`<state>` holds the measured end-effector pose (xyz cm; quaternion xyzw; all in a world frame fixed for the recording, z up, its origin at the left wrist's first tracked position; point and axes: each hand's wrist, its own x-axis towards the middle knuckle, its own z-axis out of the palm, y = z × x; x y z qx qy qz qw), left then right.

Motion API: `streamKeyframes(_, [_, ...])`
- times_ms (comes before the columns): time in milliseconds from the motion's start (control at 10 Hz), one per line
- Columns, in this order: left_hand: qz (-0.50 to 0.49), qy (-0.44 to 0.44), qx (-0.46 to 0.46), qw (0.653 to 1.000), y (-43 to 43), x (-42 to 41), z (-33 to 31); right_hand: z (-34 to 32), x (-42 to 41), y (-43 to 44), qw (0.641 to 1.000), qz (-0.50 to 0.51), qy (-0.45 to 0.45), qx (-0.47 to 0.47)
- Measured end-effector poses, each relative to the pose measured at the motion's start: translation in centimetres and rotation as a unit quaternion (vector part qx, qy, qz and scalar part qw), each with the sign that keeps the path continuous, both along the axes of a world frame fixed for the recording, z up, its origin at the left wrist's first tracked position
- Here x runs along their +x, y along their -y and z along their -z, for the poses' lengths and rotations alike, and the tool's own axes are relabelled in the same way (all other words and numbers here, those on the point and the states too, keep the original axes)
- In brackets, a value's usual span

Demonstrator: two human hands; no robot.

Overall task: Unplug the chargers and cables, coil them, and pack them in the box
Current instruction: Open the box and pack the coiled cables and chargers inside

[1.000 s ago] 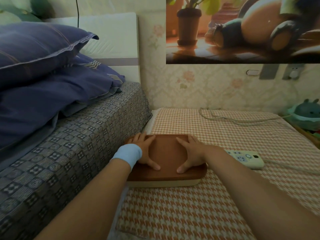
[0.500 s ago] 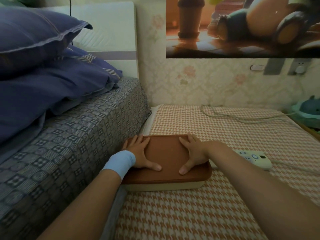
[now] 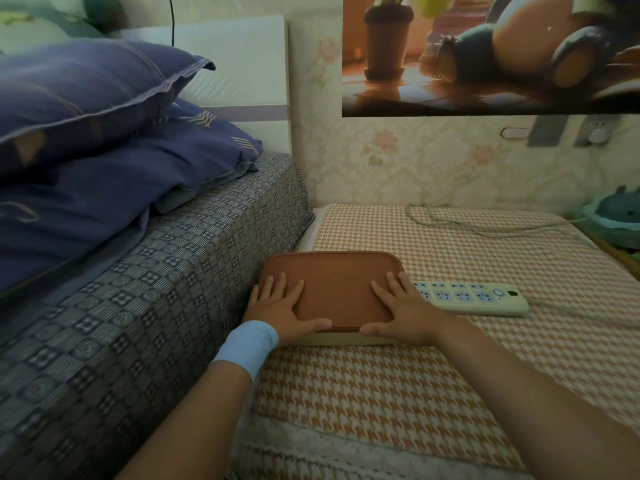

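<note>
While its lid (image 3: 337, 292) is pressed down, the box (image 3: 344, 338) sits at the surface's (image 3: 381, 393) left edge.
Fingers straight, the left hand (image 3: 282, 306) and right hand (image 3: 403, 313) grasp nothing; closing now may strand the far-edge cable (image 3: 485, 230), seemingly unpacked.

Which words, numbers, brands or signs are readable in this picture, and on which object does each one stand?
No text can be read.
On the power strip, any print is too small and blurred to read.
On the poster and the brown box lid, no text shows.
</note>
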<state>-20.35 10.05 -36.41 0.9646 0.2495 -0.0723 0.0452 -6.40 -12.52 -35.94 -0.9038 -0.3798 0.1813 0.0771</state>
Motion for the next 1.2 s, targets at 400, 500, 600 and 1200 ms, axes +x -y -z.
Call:
streamKeyframes(400, [0.019,0.038,0.0,0.999,0.8,-1.7,0.2,1.1,-1.8,0.4,0.981,0.121,-0.03,0.152])
streamKeyframes(500, [0.046,0.058,0.03,0.997,0.1,-1.3,0.4,0.9,-1.3,0.1,0.972,0.126,-0.058,0.191])
streamKeyframes(600, [0.055,0.062,0.044,0.996,-0.9,0.1,0.3,1.3,-0.4,-0.5,0.963,0.134,-0.067,0.223])
streamKeyframes(1200, [0.021,0.132,-0.031,0.99,-2.8,4.4,0.1,1.3,1.2,-2.7,0.935,0.16,-0.091,0.302])
